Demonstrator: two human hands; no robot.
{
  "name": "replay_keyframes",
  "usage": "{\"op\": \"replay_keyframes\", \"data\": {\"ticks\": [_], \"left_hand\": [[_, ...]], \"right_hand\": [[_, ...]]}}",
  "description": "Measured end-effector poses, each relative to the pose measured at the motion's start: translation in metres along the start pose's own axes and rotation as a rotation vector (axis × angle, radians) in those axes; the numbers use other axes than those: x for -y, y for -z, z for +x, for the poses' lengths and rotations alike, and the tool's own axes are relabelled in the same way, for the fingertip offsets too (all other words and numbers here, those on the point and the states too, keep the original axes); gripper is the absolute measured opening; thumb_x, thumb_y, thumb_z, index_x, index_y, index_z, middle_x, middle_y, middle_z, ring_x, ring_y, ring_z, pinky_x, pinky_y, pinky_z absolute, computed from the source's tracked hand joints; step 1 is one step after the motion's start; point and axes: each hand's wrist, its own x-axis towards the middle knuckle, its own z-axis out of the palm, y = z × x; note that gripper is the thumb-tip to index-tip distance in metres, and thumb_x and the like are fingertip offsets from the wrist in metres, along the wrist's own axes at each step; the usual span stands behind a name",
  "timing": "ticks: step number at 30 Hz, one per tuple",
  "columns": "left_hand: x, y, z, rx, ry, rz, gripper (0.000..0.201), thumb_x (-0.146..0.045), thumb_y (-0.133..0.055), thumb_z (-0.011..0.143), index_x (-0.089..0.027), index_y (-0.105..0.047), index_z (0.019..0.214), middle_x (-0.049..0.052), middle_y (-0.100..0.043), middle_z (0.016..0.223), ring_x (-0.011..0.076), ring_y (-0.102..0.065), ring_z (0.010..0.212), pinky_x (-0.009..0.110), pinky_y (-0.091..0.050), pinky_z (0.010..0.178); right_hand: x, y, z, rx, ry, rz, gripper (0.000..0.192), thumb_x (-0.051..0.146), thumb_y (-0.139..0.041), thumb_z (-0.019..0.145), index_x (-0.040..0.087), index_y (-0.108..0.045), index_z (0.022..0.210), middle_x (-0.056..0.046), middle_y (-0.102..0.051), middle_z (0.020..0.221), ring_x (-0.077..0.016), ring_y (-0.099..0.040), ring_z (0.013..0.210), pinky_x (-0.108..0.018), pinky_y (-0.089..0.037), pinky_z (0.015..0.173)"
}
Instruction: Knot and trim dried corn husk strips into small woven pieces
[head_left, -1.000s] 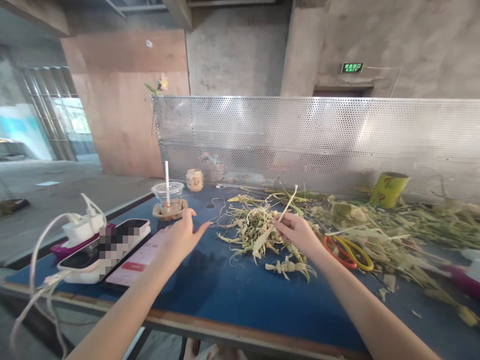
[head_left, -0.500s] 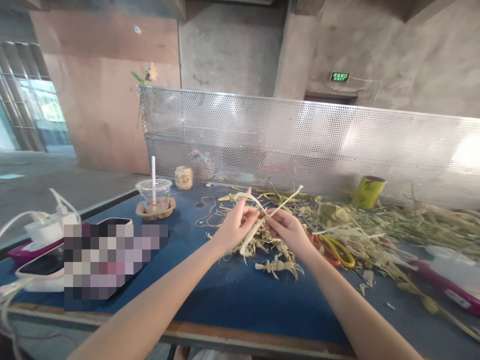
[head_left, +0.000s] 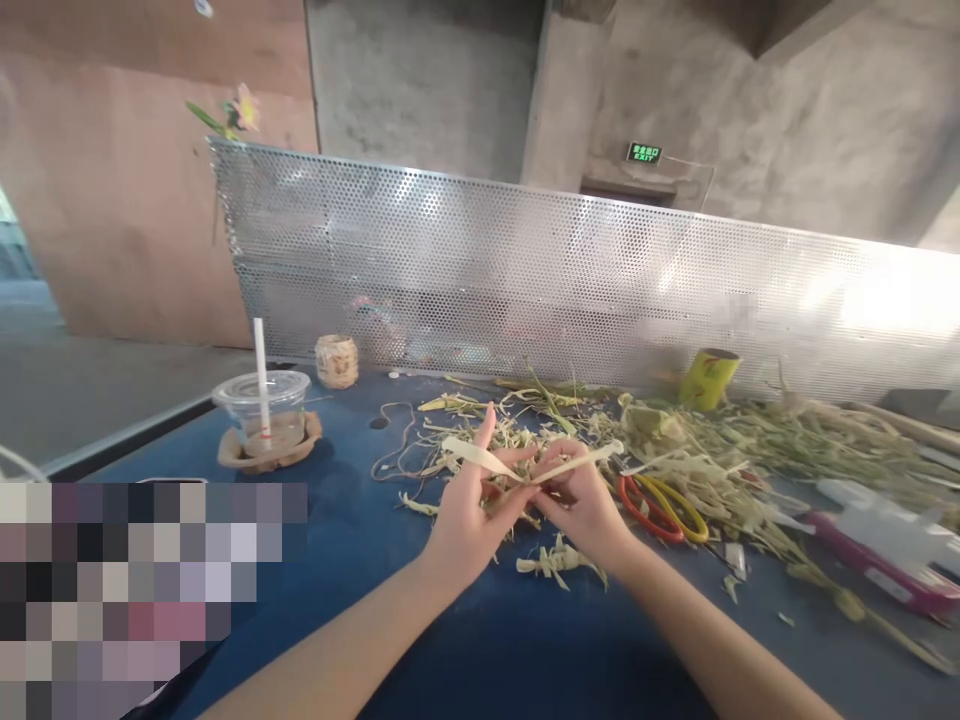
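My left hand (head_left: 469,515) and my right hand (head_left: 581,505) meet above the blue table (head_left: 450,640), both pinching a pale dried leaf strip (head_left: 536,463) that crosses between them in a shallow V. One end of the strip sticks out left past my left fingers, the other out right past my right thumb. Under and behind my hands lies a heap of dried green-yellow leaf strips (head_left: 510,425). A small woven leaf piece (head_left: 559,562) lies on the table just below my right wrist.
Orange-and-yellow scissors (head_left: 664,497) lie right of my right hand. A plastic cup with a straw (head_left: 262,405) stands at left, a small woven jar (head_left: 336,360) behind it, a yellow-green cup (head_left: 709,378) at back right. A perforated metal screen (head_left: 600,290) borders the table's far edge.
My left hand came from the table's left side to join my right hand on the leaf strip. The strip has since been bent across both hands. The view shifted right.
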Motion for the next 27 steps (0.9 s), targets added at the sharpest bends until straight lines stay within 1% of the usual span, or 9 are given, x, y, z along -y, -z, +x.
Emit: {"op": "replay_keyframes", "data": {"ticks": [3, 5, 8, 11, 13, 15, 18, 23, 27], "left_hand": [[0.002, 0.002, 0.001, 0.045, 0.076, -0.004, 0.062, -0.031, -0.056, 0.077, -0.024, -0.03, 0.133, 0.01, -0.064, 0.1, 0.0168, -0.057, 0.062, 0.031, -0.047, 0.056], [0.005, 0.003, 0.002, 0.067, 0.107, -0.012, 0.066, -0.031, -0.057, 0.076, -0.024, -0.027, 0.134, 0.009, -0.065, 0.095, 0.0194, -0.059, 0.064, 0.033, -0.047, 0.056], [0.009, 0.006, 0.004, 0.058, 0.122, -0.02, 0.073, -0.031, -0.059, 0.075, -0.024, -0.02, 0.136, 0.007, -0.067, 0.088, 0.0215, -0.058, 0.067, 0.034, -0.047, 0.056], [0.01, 0.011, 0.006, 0.017, 0.123, 0.038, 0.047, -0.034, -0.057, 0.075, -0.023, -0.047, 0.12, 0.009, -0.065, 0.089, 0.0181, -0.057, 0.058, 0.035, -0.047, 0.053], [0.008, 0.014, 0.008, -0.011, 0.158, 0.046, 0.037, -0.034, -0.057, 0.076, -0.022, -0.055, 0.11, 0.009, -0.063, 0.09, 0.0165, -0.056, 0.055, 0.034, -0.047, 0.051], [0.004, 0.017, 0.009, -0.014, 0.205, -0.005, 0.052, -0.032, -0.06, 0.074, -0.023, -0.043, 0.122, 0.007, -0.063, 0.085, 0.0173, -0.057, 0.059, 0.032, -0.047, 0.051], [-0.001, 0.019, 0.011, -0.015, 0.241, -0.057, 0.079, -0.028, -0.062, 0.072, -0.025, -0.015, 0.136, 0.003, -0.063, 0.078, 0.016, -0.055, 0.06, 0.029, -0.046, 0.051], [-0.006, 0.02, 0.017, -0.013, 0.331, -0.174, 0.088, -0.025, -0.061, 0.073, -0.025, -0.001, 0.138, 0.001, -0.06, 0.075, 0.012, -0.053, 0.055, 0.022, -0.041, 0.044], [-0.004, 0.019, 0.02, -0.036, 0.332, -0.261, 0.095, -0.024, -0.061, 0.074, -0.026, 0.01, 0.137, -0.002, -0.058, 0.072, 0.0066, -0.047, 0.044, 0.021, -0.041, 0.043]], "right_hand": [[-0.002, -0.001, -0.003, 0.023, 0.057, -0.08, 0.015, 0.022, -0.05, 0.078, 0.022, -0.038, 0.087, -0.004, -0.043, 0.089, -0.0121, -0.054, 0.07, -0.025, -0.048, 0.057], [-0.004, -0.001, -0.005, 0.039, 0.085, -0.149, 0.01, 0.019, -0.047, 0.079, 0.021, -0.041, 0.087, -0.008, -0.04, 0.098, -0.0128, -0.055, 0.074, -0.026, -0.05, 0.059], [-0.005, 0.0, -0.005, 0.063, 0.07, -0.184, 0.016, 0.019, -0.046, 0.08, 0.021, -0.041, 0.095, -0.01, -0.042, 0.105, -0.014, -0.057, 0.077, -0.028, -0.051, 0.065], [-0.004, 0.004, -0.002, 0.135, -0.023, -0.218, 0.029, 0.023, -0.045, 0.082, 0.022, -0.034, 0.109, -0.006, -0.055, 0.085, -0.0148, -0.059, 0.072, -0.028, -0.051, 0.066], [0.0, 0.007, 0.001, 0.162, -0.064, -0.33, 0.024, 0.026, -0.042, 0.084, 0.022, -0.037, 0.108, -0.001, -0.057, 0.07, -0.0138, -0.058, 0.062, -0.025, -0.049, 0.059], [0.005, 0.009, 0.003, 0.186, -0.046, -0.462, 0.014, 0.026, -0.038, 0.086, 0.022, -0.045, 0.097, -0.001, -0.059, 0.069, -0.0128, -0.058, 0.06, -0.023, -0.046, 0.056], [0.01, 0.01, 0.004, 0.232, 0.026, -0.585, 0.015, 0.024, -0.036, 0.087, 0.021, -0.05, 0.09, -0.002, -0.062, 0.074, -0.0125, -0.06, 0.063, -0.021, -0.045, 0.056], [0.011, 0.009, 0.004, 0.24, 0.085, -0.682, 0.019, 0.023, -0.032, 0.089, 0.022, -0.051, 0.092, -0.003, -0.064, 0.079, -0.0135, -0.062, 0.065, -0.021, -0.046, 0.056], [0.013, 0.014, 0.005, 0.26, 0.167, -0.78, 0.023, 0.022, -0.029, 0.09, 0.021, -0.052, 0.092, -0.003, -0.064, 0.075, -0.0137, -0.062, 0.062, -0.022, -0.046, 0.054]]}}
